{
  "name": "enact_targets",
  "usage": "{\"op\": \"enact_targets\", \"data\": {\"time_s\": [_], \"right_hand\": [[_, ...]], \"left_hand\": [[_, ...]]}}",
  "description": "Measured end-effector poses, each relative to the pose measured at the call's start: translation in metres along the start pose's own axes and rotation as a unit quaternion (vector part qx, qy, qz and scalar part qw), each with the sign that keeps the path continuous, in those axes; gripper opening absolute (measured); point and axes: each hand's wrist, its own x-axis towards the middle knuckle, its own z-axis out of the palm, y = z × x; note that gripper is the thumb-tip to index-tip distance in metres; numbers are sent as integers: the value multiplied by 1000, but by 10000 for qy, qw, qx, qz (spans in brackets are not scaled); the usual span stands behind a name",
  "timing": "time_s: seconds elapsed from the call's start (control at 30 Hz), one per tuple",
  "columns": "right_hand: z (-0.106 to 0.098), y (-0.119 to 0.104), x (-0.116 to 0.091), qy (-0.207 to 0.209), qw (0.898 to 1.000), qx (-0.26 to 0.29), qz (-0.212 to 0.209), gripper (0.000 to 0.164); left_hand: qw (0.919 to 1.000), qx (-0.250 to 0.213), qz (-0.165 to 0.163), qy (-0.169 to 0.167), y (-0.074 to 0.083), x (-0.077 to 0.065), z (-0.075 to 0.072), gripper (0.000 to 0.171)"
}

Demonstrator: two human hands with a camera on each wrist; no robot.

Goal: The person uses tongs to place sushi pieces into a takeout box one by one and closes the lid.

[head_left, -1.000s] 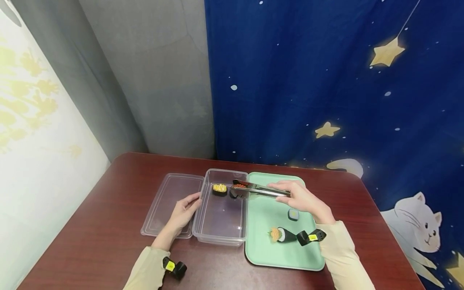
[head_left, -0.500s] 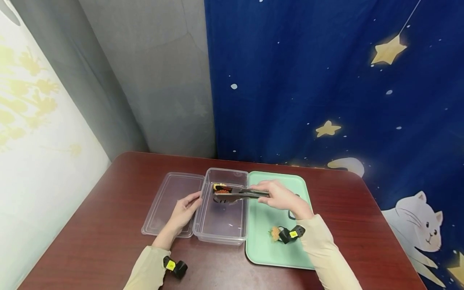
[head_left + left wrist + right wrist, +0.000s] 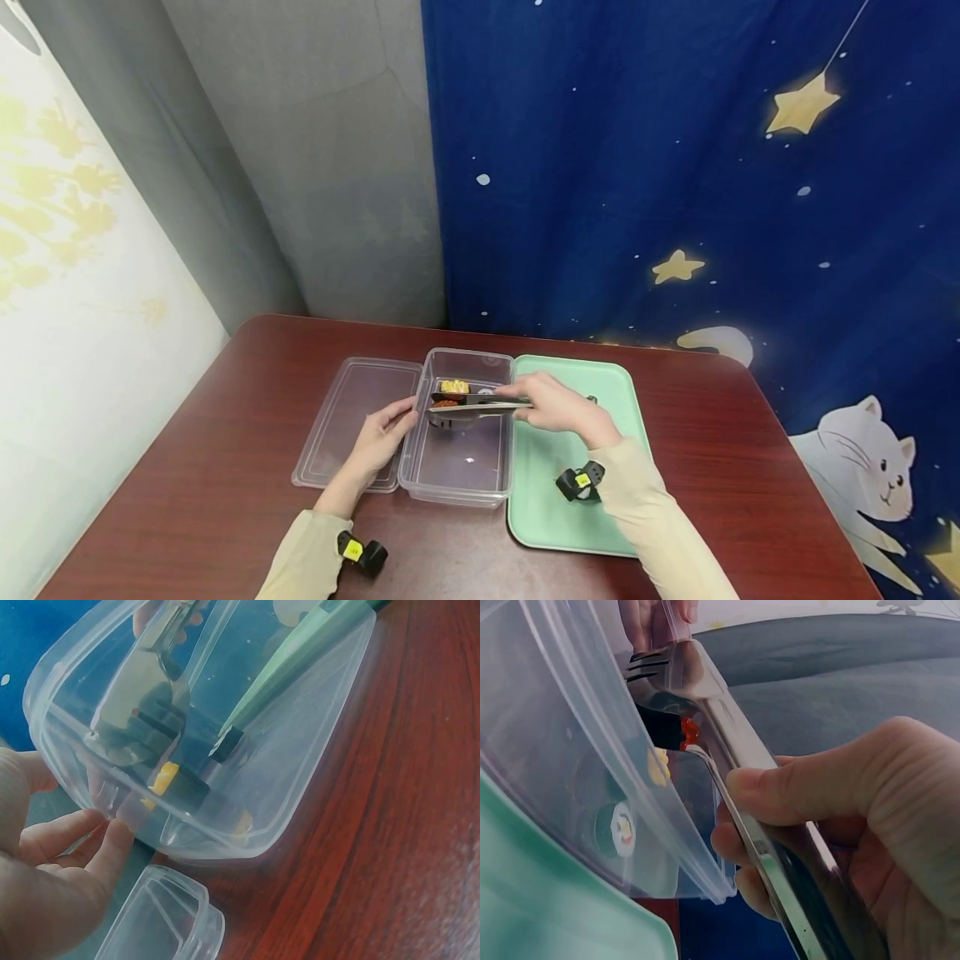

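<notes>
My right hand (image 3: pixel 555 404) grips metal serving tongs (image 3: pixel 739 739), which reach over the right rim of a clear plastic container (image 3: pixel 456 498). Between the tong heads is a dark-wrapped toy sushi with red roe (image 3: pixel 690 733), held inside the container near its left wall. Just behind it sits a yellow-topped sushi (image 3: pixel 454 387). A sushi roll with a white ring (image 3: pixel 622 829) lies near the container's right wall. On the left side, my left hand (image 3: pixel 380 440) pinches the container's rim between thumb and fingers.
A clear lid (image 3: pixel 318 458) lies left of the container, partly under my left hand. The green tray (image 3: pixel 555 525) adjoins the container's right side. A piece on the tray is mostly hidden by my right wrist and its camera. Curtains hang behind the brown table (image 3: pixel 195 467).
My right hand has moved left, carrying the roe sushi in the tongs from the container's right wall past the yellow-topped piece to the left side. My left hand has stayed at the rim.
</notes>
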Motion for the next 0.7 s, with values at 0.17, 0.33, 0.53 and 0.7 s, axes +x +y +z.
{"op": "enact_targets", "data": {"time_s": [0.17, 0.33, 0.53, 0.7], "right_hand": [[-1, -5, 6, -128, 9998, -168, 6, 40], [0, -8, 13, -279, 9990, -329, 103, 40], [0, -16, 24, -505, 9975, -308, 384, 41], [1, -19, 29, -587, 9970, -207, 469, 41]], "left_hand": [[9999, 69, -81, 11, 0, 0, 0, 38], [9999, 36, -106, 4, 0, 0, 0, 39], [10000, -47, -69, 24, 0, 0, -1, 37], [10000, -28, -61, 12, 0, 0, 0, 38]]}}
